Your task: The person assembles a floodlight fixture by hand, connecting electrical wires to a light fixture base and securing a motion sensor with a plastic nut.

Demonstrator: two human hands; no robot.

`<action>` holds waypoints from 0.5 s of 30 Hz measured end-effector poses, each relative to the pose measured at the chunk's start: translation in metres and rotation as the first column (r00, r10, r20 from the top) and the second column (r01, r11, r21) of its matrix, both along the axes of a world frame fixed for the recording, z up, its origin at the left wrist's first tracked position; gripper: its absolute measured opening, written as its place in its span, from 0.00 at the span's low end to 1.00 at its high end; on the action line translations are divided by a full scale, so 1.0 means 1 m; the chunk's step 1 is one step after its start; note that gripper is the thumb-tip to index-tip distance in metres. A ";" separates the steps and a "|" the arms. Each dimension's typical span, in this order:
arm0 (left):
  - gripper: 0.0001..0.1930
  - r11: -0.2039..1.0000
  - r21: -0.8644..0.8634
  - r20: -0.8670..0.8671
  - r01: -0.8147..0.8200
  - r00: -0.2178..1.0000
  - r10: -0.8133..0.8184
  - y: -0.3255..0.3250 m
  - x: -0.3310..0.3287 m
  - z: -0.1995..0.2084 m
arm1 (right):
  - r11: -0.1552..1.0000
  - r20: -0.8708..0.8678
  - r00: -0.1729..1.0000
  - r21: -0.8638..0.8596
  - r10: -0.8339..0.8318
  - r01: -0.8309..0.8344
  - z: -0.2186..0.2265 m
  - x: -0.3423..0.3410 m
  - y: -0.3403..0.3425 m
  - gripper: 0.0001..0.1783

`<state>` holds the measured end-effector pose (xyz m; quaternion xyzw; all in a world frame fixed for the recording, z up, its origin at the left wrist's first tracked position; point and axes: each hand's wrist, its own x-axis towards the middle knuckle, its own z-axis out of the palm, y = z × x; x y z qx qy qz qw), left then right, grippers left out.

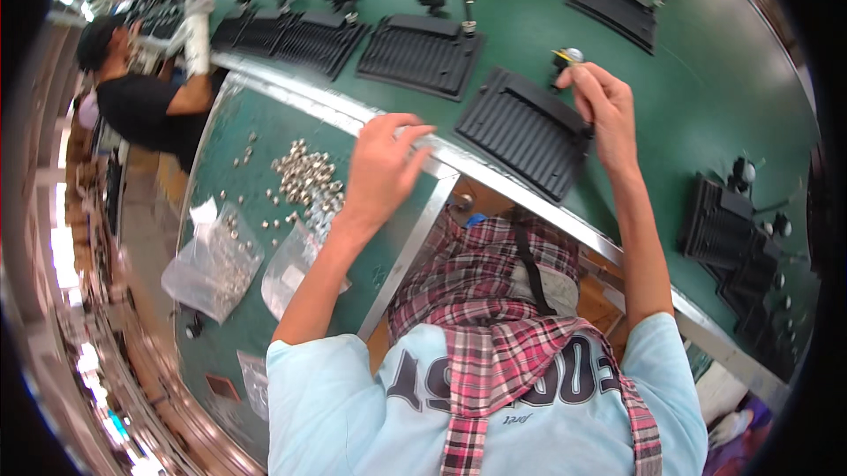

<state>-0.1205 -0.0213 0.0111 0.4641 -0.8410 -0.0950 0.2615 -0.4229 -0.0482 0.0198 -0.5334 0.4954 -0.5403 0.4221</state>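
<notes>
A black finned metal housing (525, 132) lies at the bench's near edge, directly before me. Behind it rises a small black sensor with a pale round head (572, 56) and a bit of yellow beside it. My right hand (609, 114) is closed, thumb and forefinger pinched at this sensor, the lower fingers near the housing's right corner. The exact grip is partly hidden by the fingers. My left hand (384, 163) hovers over the metal edge rail, its fingers loosely bent and apart. I see nothing in it. Left of that hand lies a heap of small metal nut-like fittings (307, 174).
More finned housings (419, 52) with round-headed sensors line the green bench (529, 17); others (719, 220) stand at right. Clear plastic bags (216, 269) of fittings lie on the lower left surface. A person in black (146, 110) works at far left.
</notes>
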 end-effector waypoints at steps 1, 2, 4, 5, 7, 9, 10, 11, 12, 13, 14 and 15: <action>0.11 0.993 -0.005 -0.003 -0.121 0.993 0.121 0.005 0.022 0.002 | 1.000 -0.012 1.000 -0.005 0.014 -0.014 -0.002 0.000 -0.002 0.18; 0.09 0.972 -0.008 -0.008 -0.234 0.972 0.234 0.009 0.046 0.001 | 1.000 -0.024 0.999 -0.009 0.023 -0.023 -0.005 0.001 -0.004 0.18; 0.06 0.919 -0.059 0.028 -0.389 0.920 0.391 0.020 0.098 0.005 | 0.999 -0.022 0.998 -0.005 0.053 -0.053 -0.009 0.005 -0.006 0.17; 0.05 0.879 -0.014 0.044 -0.477 0.878 0.477 0.028 0.121 0.008 | 0.998 -0.028 0.998 -0.004 0.057 -0.057 -0.009 0.008 -0.006 0.17; 0.05 0.826 0.032 0.063 -0.563 0.826 0.560 0.043 0.151 0.011 | 0.999 -0.035 0.998 -0.002 0.053 -0.053 -0.006 0.012 -0.005 0.16; 0.05 0.795 0.043 0.148 -0.605 0.791 0.594 0.055 0.166 0.009 | 0.998 -0.033 0.998 -0.023 0.050 -0.051 -0.007 0.011 -0.006 0.16; 0.05 0.792 0.044 0.146 -0.608 0.789 0.597 0.056 0.168 0.004 | 0.998 -0.035 0.998 -0.023 0.055 -0.056 -0.008 0.011 -0.005 0.16; 0.05 0.802 0.043 0.165 -0.596 0.796 0.583 0.055 0.168 -0.002 | 0.999 -0.046 0.998 -0.030 0.040 -0.041 -0.009 0.011 -0.004 0.15; 0.06 0.811 0.041 0.182 -0.583 0.803 0.568 0.054 0.167 -0.007 | 0.999 -0.058 0.998 -0.037 0.023 -0.025 -0.009 0.010 -0.003 0.15; 0.06 0.817 0.001 0.232 -0.577 0.795 0.561 0.052 0.165 -0.009 | 0.999 -0.058 0.998 -0.039 0.029 -0.032 -0.009 0.010 -0.003 0.15; 0.06 0.814 -0.001 0.230 -0.581 0.792 0.566 0.050 0.166 -0.011 | 0.999 -0.070 0.997 -0.030 0.026 -0.028 -0.010 0.010 -0.002 0.15; 0.05 0.803 -0.009 0.252 -0.596 0.776 0.578 0.047 0.168 -0.016 | 0.999 -0.083 0.996 -0.022 0.022 -0.024 -0.010 0.010 -0.001 0.14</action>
